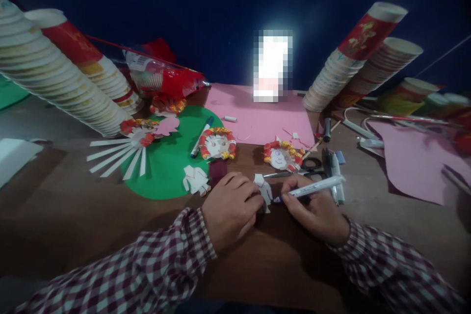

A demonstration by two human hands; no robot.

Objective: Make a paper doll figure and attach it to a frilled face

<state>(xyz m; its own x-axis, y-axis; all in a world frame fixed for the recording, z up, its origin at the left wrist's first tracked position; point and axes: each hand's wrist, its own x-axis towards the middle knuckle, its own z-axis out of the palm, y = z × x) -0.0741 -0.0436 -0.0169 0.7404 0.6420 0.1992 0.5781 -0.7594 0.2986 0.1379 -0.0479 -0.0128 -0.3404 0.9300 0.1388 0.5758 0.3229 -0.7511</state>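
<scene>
My left hand point(231, 208) is curled, its fingers pressing a small white paper cut-out figure point(264, 190) against the brown table point(110, 225). My right hand point(317, 212) grips a white marker point(312, 188) with its tip touching that cut-out's right edge. Beyond my hands lie two round paper-cup faces with red and yellow curled rims point(218, 143) point(282, 155). A second white paper figure point(196, 179) lies on a green paper disc point(167, 162). Both sleeves are checked.
Tilted stacks of paper cups stand at the left point(55, 78) and the right point(362, 54). Pink paper sheets point(263, 117) point(415, 162) cover the back and right. Scissors point(311, 167), more markers point(335, 176) and a blue-capped pen point(200, 138) lie close by. A bright screen point(273, 66) glows behind.
</scene>
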